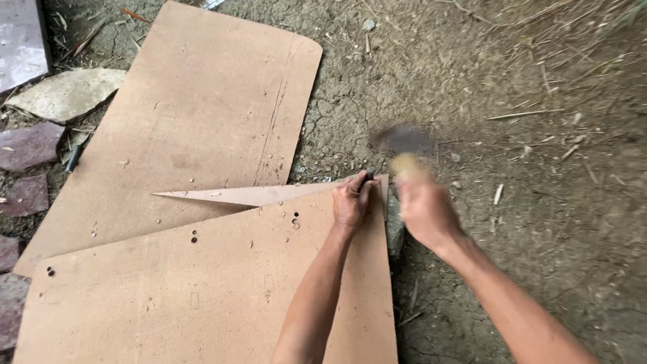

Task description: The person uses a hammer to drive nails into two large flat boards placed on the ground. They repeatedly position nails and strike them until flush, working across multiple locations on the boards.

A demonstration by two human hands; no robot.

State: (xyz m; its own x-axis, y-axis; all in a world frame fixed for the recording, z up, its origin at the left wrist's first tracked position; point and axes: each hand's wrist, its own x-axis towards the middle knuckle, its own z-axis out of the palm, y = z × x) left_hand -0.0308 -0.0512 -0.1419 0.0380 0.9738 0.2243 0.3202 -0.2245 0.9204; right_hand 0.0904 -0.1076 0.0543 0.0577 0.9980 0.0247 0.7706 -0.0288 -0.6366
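Hardboard sheet [222, 290], the near one w/ small drilled holes, lay flat on cracked dirt ground [539, 202], filling the frame from 6 to 8 o'clock; its top corner sat near centre. The left hand [352, 201] rested on that corner, fingers pinched narrow around a small dark upright object [370, 172], prob. a nail or punch, too small to tell. The right hand [424, 210], just at 3 o'clock of the left, was closed in a fist on a pale handle; the hammer [403, 140] head was a dark smear at 12 o'clock of it, blurred by motion.

A second, larger hardboard sheet [202, 114] lay beyond, toward 11 o'clock, partly under a thin pointed offcut [256, 195]. Flat stones [64, 94] sat at 9–10 o'clock.

Risks, as judged: the hammer head was very near the left fingertips, so an off-line blow could hit them. The pinched object could skid or bend if struck at an angle. The corner appeared to sit on a dark stone [395, 232] or block below, so the board could bounce or crack.

Hard to make out: the hammer's shape, what the left hand pinched, and the support under the corner. Sheet edges were cut off at the bottom.
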